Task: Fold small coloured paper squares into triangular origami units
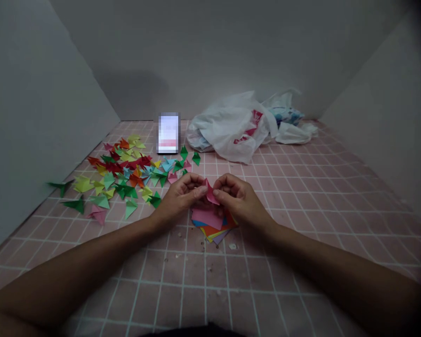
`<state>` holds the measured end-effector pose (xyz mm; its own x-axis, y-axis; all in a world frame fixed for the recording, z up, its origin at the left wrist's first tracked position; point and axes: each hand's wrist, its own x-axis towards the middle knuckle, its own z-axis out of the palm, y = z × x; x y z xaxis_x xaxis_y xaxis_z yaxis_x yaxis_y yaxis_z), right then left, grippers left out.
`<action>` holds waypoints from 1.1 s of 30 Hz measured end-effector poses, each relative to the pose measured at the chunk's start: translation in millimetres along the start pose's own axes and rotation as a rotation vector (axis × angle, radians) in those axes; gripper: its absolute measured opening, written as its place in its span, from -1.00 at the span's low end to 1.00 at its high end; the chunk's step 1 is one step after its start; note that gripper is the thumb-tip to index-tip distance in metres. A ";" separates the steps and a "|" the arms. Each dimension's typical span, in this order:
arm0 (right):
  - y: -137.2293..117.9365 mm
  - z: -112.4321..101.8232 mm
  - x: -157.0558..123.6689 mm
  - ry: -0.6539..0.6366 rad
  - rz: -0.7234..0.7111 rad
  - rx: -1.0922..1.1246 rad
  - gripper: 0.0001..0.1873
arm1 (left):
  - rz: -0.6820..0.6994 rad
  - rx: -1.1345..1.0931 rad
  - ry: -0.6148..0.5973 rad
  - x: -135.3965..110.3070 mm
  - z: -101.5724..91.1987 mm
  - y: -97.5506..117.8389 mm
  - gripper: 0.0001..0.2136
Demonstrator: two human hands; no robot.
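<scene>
My left hand (180,194) and my right hand (236,196) meet at the middle of the pink tiled floor (301,196). Both pinch a small folded pink paper (210,193) between thumbs and fingertips. Just below the hands lies a stack of coloured paper squares (212,223), pink on top with orange, yellow and blue edges showing. To the left, several folded paper pieces (122,175) in green, red, yellow, blue and pink are scattered over the tiles.
A phone (168,133) stands upright behind the folded pieces. White plastic bags (238,124) lie at the back against the wall. Grey walls close in on the left, right and rear. Small crumbs dot the tiles near me.
</scene>
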<state>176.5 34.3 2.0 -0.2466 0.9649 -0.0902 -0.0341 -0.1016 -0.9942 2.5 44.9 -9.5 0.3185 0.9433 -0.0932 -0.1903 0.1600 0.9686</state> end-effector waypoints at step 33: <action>4.3 -0.3 -0.1 -0.052 -0.055 -0.041 -0.81 | 0.042 0.111 -0.147 -3.2 2.2 1.5 -0.75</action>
<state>176.6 33.8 -2.4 -0.2954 0.9548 -0.0328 -0.0099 -0.0374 -0.9993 3.2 41.5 -7.2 0.4465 0.8944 -0.0251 -0.1054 0.0804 0.9912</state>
